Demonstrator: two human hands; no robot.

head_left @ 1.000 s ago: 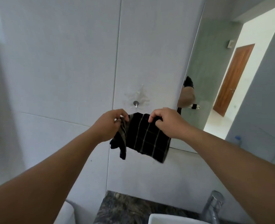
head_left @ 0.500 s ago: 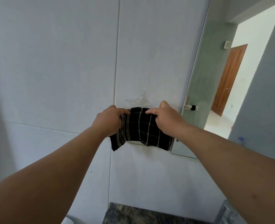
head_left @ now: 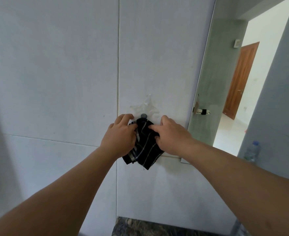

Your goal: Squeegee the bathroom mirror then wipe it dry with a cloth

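A black cloth (head_left: 145, 147) with thin pale checks hangs bunched from a small round wall hook (head_left: 143, 115) on the white tiled wall. My left hand (head_left: 121, 135) holds the cloth's left side, fingers near the hook. My right hand (head_left: 170, 135) presses on its right side, forefinger lying across the fabric. The mirror (head_left: 213, 82) stands just right of the hands and reflects a glass door with a metal handle. No squeegee is in view.
A dark stone countertop (head_left: 140, 227) shows at the bottom edge. A clear water bottle (head_left: 251, 151) appears at the right, below the reflected doorway. A brown wooden door (head_left: 240, 79) shows in the mirror. Torn adhesive film (head_left: 145, 104) sticks to the tile above the hook.
Both hands raised the spread cloth to the wall and gathered it onto the hook, where it now hangs narrow and bunched. The view drew closer to the wall.
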